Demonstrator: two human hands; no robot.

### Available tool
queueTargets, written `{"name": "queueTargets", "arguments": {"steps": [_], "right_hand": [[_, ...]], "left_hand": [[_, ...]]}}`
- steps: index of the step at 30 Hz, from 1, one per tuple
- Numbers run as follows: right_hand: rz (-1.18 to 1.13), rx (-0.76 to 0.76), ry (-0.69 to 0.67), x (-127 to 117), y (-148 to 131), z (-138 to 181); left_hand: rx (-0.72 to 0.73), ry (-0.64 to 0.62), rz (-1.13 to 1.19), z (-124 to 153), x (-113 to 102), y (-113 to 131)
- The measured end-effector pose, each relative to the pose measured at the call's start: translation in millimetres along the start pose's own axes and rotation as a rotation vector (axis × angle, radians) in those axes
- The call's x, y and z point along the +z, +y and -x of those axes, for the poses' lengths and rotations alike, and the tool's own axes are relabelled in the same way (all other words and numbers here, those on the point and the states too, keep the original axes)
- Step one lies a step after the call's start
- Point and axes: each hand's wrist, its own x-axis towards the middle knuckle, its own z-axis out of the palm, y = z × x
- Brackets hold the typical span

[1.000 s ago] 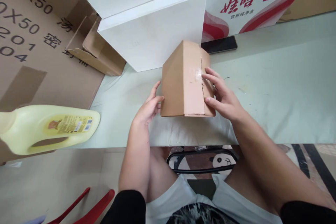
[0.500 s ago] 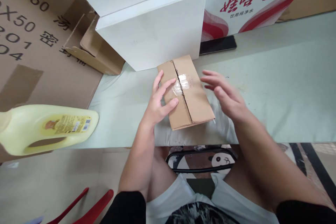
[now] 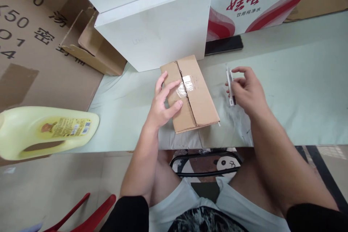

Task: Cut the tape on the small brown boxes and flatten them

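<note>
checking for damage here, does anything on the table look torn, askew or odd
Yes: the small cardboard box under the left hand. Its top seam shows a dark, ragged-edged gap, and the clear tape there looks wrinkled and split, unlike a neatly sealed box.

A white box (image 3: 157, 30) blocks beyond the carton (image 3: 201, 102); room opens right of the right hand (image 3: 248, 92)
</note>
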Motion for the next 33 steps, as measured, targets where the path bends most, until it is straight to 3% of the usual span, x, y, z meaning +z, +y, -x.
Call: {"name": "queueTargets", "arguments": {"steps": [4, 8, 12, 14, 18, 22, 27, 33], "right_hand": [[-0.582, -0.047, -0.033, -9, -26, 2], [-0.691, -0.12, -0.021, -15, -53, 9], [-0.582, -0.208, 0.085, -17, -74, 29], [-0.454, -0.221, 0.031, -18, -81, 41], [-0.109, -0.2, -0.211, -13, -87, 57], [0.141, -0.258, -0.224, -8, -90, 55], [0.281, -0.37, -0.184, -4, -91, 53], [0.299, -0.409, -0.251, -5, -91, 52]], "left_hand": [[0.028, -0.006, -0.044, 1, 1, 6], [0.047, -0.042, -0.09, 4, 4, 19], [0.026, -0.061, -0.12, 8, 13, 40], [0.023, -0.066, -0.127, 10, 18, 50], [0.044, -0.074, -0.113, 13, 25, 59], [0.04, -0.086, -0.09, 13, 26, 56], [0.004, -0.103, -0.073, 13, 25, 55], [-0.003, -0.095, -0.059, 12, 27, 55]]}}
